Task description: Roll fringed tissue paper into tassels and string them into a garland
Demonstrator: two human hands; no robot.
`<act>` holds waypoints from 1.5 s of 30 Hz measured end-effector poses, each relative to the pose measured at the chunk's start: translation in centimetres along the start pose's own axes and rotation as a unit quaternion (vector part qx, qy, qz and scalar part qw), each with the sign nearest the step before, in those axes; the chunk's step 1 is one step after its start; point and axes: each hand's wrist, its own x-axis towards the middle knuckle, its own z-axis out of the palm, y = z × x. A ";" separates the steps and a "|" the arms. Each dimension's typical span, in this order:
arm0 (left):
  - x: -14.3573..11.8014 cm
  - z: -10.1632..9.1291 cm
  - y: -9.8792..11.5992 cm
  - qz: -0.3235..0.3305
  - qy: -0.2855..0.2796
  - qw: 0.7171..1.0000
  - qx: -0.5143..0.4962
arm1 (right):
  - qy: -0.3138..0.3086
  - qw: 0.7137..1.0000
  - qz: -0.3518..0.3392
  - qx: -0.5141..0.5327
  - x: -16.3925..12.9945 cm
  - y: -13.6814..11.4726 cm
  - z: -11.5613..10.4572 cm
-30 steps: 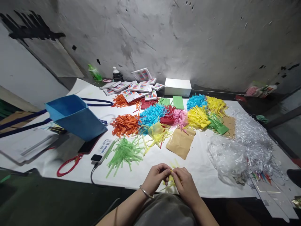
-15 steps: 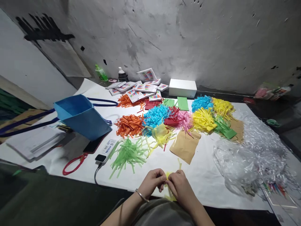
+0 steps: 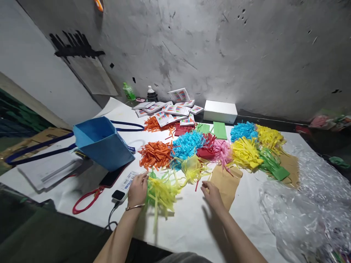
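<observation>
My left hand [image 3: 138, 189] grips a yellow paper tassel [image 3: 161, 193] and holds it over the light green fringe pile [image 3: 151, 175] on the white table cover [image 3: 189, 223]. My right hand [image 3: 211, 193] is stretched out with fingers apart, touching the near corner of a brown paper envelope [image 3: 226, 182]; it holds nothing. Beyond both hands lie piles of cut paper fringe: orange [image 3: 155, 153], blue [image 3: 189, 143], pink [image 3: 221, 149], yellow [image 3: 245, 152] and green [image 3: 270, 162].
A blue fabric bag [image 3: 102, 142] stands at the left, with a phone [image 3: 111, 178], charger [image 3: 120, 194] and red cord [image 3: 83, 199] beside it. Printed cards [image 3: 171, 109] and a white box [image 3: 220, 111] lie by the wall. Crumpled clear plastic [image 3: 307, 204] fills the right.
My hands, which worked a yellow piece together at the table's near edge, have parted and reached forward. The left now carries the yellow tassel over the green pile; the right reached the brown envelope.
</observation>
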 end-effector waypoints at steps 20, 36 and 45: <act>-2.4 8.4 13.1 0.343 -0.190 0.920 -0.010 | 0.009 0.970 -0.187 -0.153 3.7 -2.7 -0.1; -15.0 6.3 14.2 0.365 -0.392 0.841 0.080 | 0.051 0.950 -0.039 -0.305 -13.0 3.4 -4.0; -19.2 12.4 14.0 0.406 -0.420 0.807 0.090 | 0.027 0.947 0.043 -0.319 -17.6 5.1 -1.6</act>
